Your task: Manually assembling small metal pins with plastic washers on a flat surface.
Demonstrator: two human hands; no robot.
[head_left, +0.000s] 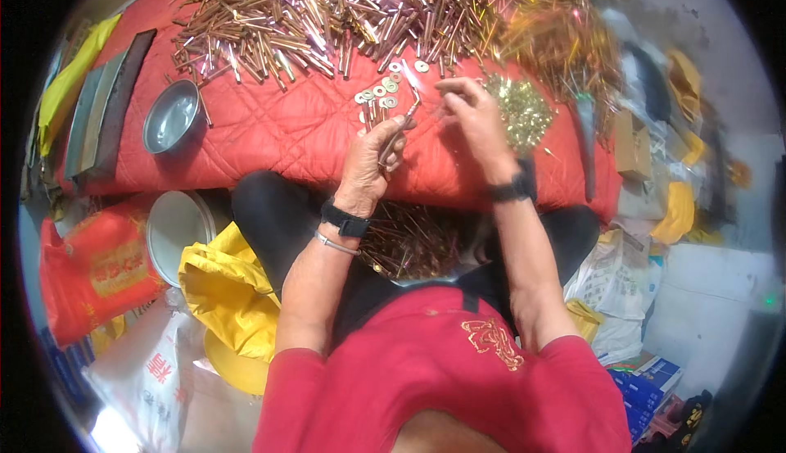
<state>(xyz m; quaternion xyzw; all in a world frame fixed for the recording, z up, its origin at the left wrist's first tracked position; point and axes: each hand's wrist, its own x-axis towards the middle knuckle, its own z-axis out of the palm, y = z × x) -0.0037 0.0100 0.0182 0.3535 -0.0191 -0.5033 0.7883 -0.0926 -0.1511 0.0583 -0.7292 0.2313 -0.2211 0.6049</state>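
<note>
The left hand (372,158) pinched a bundle of thin copper rods (399,129) upright above the red quilted cloth (270,138), just beside a cluster of small washers (381,92). The right hand (471,113) hovered close, fingers curled, seemingly empty. Judged mid-assembly; next would need a washer picked and threaded on

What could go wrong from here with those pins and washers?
The left hand grips several thin metal pins loosely fanned; one may slip into the lap. The right hand hovers close beside the small washers, so a brush might scatter them across the red quilted pad.
</note>
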